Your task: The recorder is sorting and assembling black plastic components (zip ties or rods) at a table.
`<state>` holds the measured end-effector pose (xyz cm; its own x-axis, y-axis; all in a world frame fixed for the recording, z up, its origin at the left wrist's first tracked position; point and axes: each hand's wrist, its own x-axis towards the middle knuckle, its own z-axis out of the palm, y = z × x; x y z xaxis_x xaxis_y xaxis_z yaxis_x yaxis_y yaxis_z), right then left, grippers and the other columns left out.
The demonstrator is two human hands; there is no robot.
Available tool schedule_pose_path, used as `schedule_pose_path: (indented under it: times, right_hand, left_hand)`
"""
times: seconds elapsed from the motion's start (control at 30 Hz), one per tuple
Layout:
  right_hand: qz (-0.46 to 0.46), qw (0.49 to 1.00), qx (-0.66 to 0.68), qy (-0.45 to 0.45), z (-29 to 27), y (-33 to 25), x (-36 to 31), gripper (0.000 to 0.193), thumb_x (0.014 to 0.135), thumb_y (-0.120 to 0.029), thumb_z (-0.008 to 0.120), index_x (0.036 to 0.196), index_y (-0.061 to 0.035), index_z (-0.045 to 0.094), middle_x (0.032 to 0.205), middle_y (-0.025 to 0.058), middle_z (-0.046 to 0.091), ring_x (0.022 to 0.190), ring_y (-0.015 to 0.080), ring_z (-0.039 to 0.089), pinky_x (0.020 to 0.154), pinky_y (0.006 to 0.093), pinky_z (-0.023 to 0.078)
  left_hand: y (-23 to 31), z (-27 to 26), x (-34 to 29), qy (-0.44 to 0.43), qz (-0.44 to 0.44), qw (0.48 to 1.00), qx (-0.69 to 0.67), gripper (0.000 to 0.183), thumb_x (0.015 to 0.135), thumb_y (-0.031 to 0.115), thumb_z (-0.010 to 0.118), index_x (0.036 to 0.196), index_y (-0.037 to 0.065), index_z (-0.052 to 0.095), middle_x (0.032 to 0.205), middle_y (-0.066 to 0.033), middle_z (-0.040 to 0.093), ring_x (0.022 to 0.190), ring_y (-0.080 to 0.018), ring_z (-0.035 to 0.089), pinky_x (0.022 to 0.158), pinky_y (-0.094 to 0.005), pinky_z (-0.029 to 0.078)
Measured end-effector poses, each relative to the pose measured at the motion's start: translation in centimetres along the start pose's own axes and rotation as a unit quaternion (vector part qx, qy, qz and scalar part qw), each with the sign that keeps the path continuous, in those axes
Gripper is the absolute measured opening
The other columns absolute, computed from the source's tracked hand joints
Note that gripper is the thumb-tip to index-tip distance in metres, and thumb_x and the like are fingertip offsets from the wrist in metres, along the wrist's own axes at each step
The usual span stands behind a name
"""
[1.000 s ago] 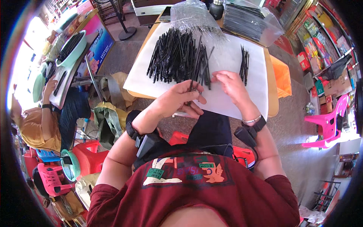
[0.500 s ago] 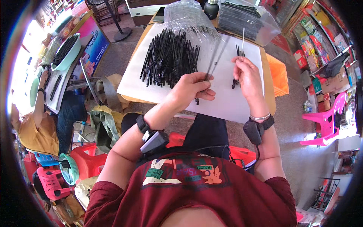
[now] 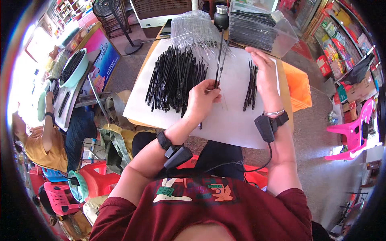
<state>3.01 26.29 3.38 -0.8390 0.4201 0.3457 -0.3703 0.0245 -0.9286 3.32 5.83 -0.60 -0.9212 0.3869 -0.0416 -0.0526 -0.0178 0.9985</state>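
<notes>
My left hand (image 3: 204, 101) is closed on a couple of thin black sticks (image 3: 220, 60), which stand up from its fingertips over the white table top. Beside them to the left lies a big heap of similar black sticks (image 3: 173, 78). My right hand (image 3: 266, 78) is raised over the right side of the table with its fingers stretched out, and I see nothing in it. Next to it a small bundle of black sticks (image 3: 250, 88) lies on the white sheet (image 3: 229, 124). Thin clear plastic sleeves (image 3: 195, 30) are piled at the far side.
A clear bin of dark sticks (image 3: 253, 30) and a dark bottle (image 3: 221, 18) stand at the back. An orange crate (image 3: 296, 86) is at the table's right. On the left a co-worker's arm (image 3: 47, 120) reaches to another table with a pale green basin (image 3: 76, 72).
My right hand has moved away from the small bundle, and its pinched fingers have straightened; the clear strip near them is gone from view. My left hand's sticks now stand more upright.
</notes>
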Motion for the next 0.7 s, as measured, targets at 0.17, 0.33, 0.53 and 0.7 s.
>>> schedule_pose_path:
  times: [0.17,0.33,0.53,0.7]
  right_hand:
    - [-0.004,1.000,0.012,-0.003,-0.3,0.6,-0.5,0.020,0.087,-0.013,0.061,0.101,-0.0008,0.068,0.092,0.0015,0.065,0.087,0.0075,0.054,0.082,0.0219,0.040]
    - [0.063,0.996,0.047,-0.050,-0.9,1.6,-0.4,0.024,0.088,-0.012,0.059,0.107,0.0014,0.063,0.090,0.0048,0.063,0.078,0.0104,0.057,0.074,0.0249,0.047]
    - [0.124,0.981,0.095,-0.113,-0.6,2.4,-0.4,0.025,0.090,-0.011,0.056,0.111,0.0015,0.056,0.086,0.0067,0.061,0.076,0.0152,0.061,0.072,0.0289,0.052]
    - [0.167,0.966,0.119,-0.156,0.1,2.0,-0.6,0.022,0.090,-0.011,0.055,0.108,0.0013,0.054,0.086,0.0078,0.061,0.076,0.0182,0.064,0.071,0.0319,0.054]
  left_hand:
    - [0.0,-0.2,0.7,-0.012,-0.016,0.997,-0.072,0.021,0.088,0.000,0.054,0.108,-0.005,0.056,0.089,-0.0070,0.060,0.081,-0.0165,0.063,0.075,-0.0267,0.055]
    - [-0.6,0.4,1.5,-0.065,-0.022,0.984,-0.166,0.022,0.088,-0.001,0.053,0.110,-0.005,0.055,0.095,-0.0094,0.061,0.086,-0.0196,0.064,0.079,-0.0298,0.056]
    - [-0.5,0.2,1.5,-0.071,-0.010,0.980,-0.187,0.026,0.088,-0.002,0.053,0.114,-0.003,0.054,0.099,-0.0114,0.062,0.088,-0.0205,0.064,0.081,-0.0309,0.055]
    - [-0.4,-0.1,1.4,-0.092,-0.012,0.973,-0.211,0.029,0.087,-0.003,0.054,0.116,-0.002,0.054,0.099,-0.0114,0.063,0.088,-0.0195,0.064,0.080,-0.0300,0.055]
